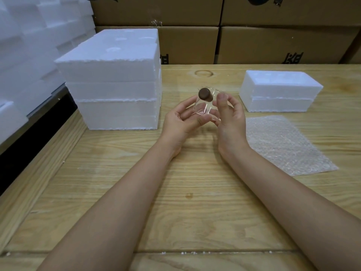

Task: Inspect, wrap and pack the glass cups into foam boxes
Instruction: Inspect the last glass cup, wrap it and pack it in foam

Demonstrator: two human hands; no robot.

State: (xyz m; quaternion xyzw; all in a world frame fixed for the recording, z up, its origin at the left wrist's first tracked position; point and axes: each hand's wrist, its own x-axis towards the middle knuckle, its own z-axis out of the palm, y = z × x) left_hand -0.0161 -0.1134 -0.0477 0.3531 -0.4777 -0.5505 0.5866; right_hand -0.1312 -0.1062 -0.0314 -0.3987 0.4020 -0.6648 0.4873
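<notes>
I see both hands pinching one clear glass cup [206,107] above the table [175,192]: left hand [180,119] at nine o'clock, right hand [230,114] at three.

Glass cup [205,106]: small, clear, with round dark brown knob [203,93] at upper end; tilted, held off table between both hands above table centre. Left hand [182,119] cups it from below-left, right hand [229,112] pinches right side, thumb on glass.

Foam boxes: tall stack [117,90] of white foam boxes at left of table, top lid showing round dimples; single closed foam box [279,90] at right rear, lid seam visible.

Bubble wrap sheet [283,143]: clear, flat on table at right, just in front of single box.
</notes>
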